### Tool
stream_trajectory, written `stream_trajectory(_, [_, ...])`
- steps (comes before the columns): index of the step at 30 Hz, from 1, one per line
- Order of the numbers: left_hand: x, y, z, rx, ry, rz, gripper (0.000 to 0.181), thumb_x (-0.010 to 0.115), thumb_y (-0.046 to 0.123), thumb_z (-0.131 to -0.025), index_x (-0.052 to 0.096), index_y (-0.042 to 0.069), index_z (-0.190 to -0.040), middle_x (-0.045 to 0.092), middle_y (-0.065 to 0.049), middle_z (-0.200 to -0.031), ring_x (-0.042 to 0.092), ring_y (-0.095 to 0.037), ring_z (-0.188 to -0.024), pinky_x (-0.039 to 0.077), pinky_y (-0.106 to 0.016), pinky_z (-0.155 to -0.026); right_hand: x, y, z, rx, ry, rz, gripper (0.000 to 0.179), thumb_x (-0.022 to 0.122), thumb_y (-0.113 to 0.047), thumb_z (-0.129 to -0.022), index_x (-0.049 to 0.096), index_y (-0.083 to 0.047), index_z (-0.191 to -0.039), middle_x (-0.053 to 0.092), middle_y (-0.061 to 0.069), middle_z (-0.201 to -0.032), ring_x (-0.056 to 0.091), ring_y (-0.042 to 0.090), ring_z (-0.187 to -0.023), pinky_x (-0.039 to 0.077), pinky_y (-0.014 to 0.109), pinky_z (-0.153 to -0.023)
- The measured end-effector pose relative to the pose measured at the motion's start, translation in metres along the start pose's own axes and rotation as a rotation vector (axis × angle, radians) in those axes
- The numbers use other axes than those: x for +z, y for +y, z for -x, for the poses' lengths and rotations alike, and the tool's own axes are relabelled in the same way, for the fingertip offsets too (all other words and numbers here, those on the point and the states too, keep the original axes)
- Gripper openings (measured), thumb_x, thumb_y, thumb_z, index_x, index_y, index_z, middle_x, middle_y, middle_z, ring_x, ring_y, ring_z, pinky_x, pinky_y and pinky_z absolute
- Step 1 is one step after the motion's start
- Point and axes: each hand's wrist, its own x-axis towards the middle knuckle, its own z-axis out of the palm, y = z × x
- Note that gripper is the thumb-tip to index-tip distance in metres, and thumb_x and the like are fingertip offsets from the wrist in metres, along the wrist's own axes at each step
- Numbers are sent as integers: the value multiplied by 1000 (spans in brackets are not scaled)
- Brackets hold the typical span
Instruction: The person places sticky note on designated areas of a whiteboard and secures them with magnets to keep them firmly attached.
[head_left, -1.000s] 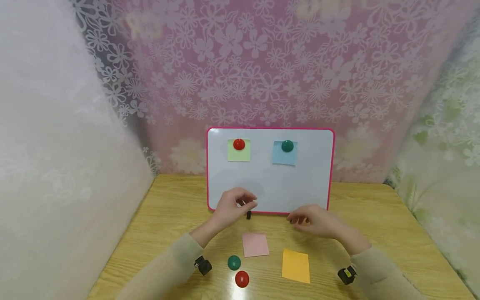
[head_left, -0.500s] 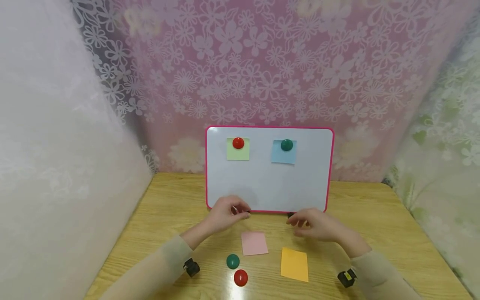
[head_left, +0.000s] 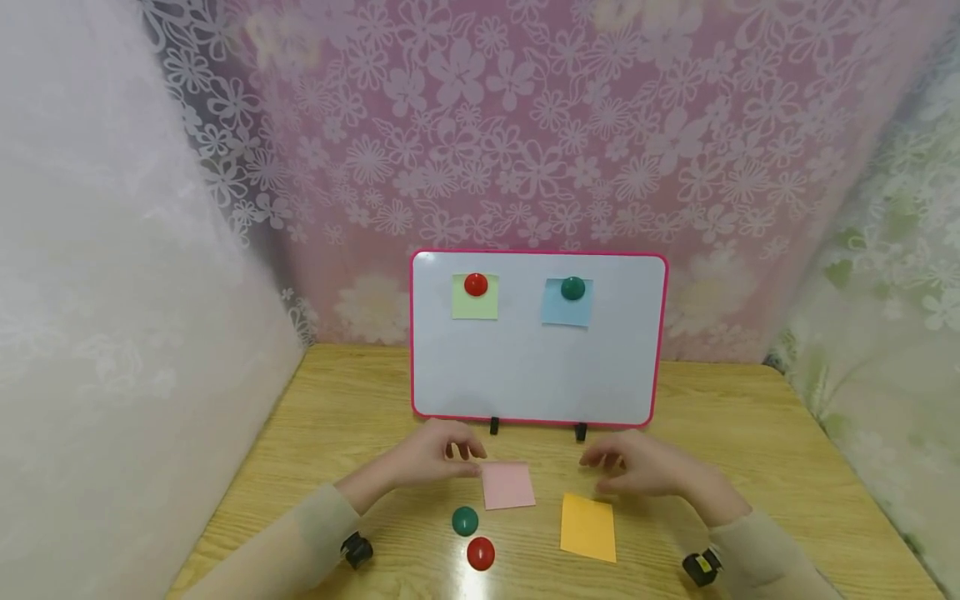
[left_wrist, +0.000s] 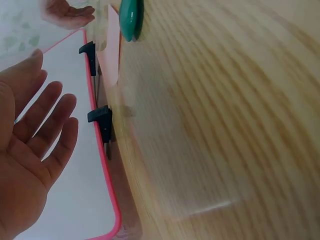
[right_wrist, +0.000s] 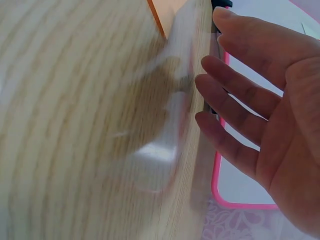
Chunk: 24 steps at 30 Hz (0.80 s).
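Note:
My left hand [head_left: 435, 457] has loosely bent fingers and holds nothing; in the head view its fingertips are right at the left edge of a pink sticky note [head_left: 508, 486]. To the right, my right hand [head_left: 643, 467] hovers with relaxed fingers, nothing in them, beyond an orange sticky note [head_left: 588, 528]. Behind both hands stands a pink-framed whiteboard [head_left: 525, 367] on two black feet, the left foot [head_left: 494, 426] and the right foot [head_left: 581, 432]. It bears a green note [head_left: 475, 309] under a red magnet [head_left: 476, 285] and a blue note [head_left: 567, 313] under a green magnet [head_left: 573, 288].
On the wooden table [head_left: 337, 400], nearer the person, lie a loose green magnet [head_left: 465, 521] and a loose red magnet [head_left: 481, 553]. A flowered pink curtain [head_left: 480, 167] hangs behind the board, and pale cloth walls the left and right sides.
Both hands have drawn back from the board's lower edge, the left one down and leftward, the right one slightly down. The two black feet now show fully. Notes and magnets stay put.

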Motion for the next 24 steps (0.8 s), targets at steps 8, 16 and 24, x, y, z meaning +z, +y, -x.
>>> stream_trajectory(8, [4,1,12,19,-80,-35,20,86,19,-94,80,13,-113,76,4,-108,69,-13,-96,59,-36,-81,6,-3,2,-2,-39,-3,34,87,-30,-92,77,-15,-122,74,-7,-115,67,9,-94,58,33,-82])
stream_trajectory(16, [8,2,22,26,-160,-45,24,87,24,-93,80,15,-114,75,5,-111,68,-9,-96,56,-26,-83,14,0,2,-51,-17,45,27,86,-32,-94,79,-18,-117,72,-10,-110,64,6,-91,58,31,-79])
stream_trajectory(24, [14,0,29,71,-194,-62,29,91,24,-89,80,14,-114,74,6,-110,67,-7,-96,55,-22,-84,19,-6,-5,-92,-12,88,23,85,-32,-95,80,-21,-115,68,-13,-105,59,3,-88,55,29,-78])
